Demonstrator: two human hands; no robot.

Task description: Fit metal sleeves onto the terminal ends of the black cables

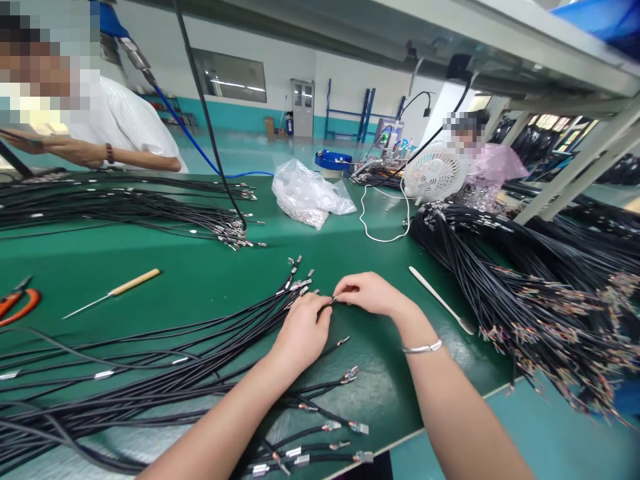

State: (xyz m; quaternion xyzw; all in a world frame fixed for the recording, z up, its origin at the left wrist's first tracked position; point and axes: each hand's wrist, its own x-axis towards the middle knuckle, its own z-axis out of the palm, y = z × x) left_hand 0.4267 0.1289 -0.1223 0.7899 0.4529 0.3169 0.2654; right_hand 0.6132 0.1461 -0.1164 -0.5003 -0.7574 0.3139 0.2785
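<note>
My left hand (303, 332) is closed around the end part of a black cable (332, 301), above the middle of the green table. Thumb and forefinger of my right hand (373, 293) pinch the tip of that same cable, so the fingers hide most of it. Beneath and left of my left hand spreads a bundle of black cables (200, 373) with white labels. Small metal connectors (363, 457) sit on many of their ends, some at the front edge and some just beyond my left hand.
Orange-handled scissors (23, 307), a wooden-handled awl (135, 283) and a white stick-like tool (440, 299) lie around. More cables are heaped at right (500, 280) and back left (125, 207). Behind are a plastic bag (310, 190) and fan (434, 173). Two people sit opposite.
</note>
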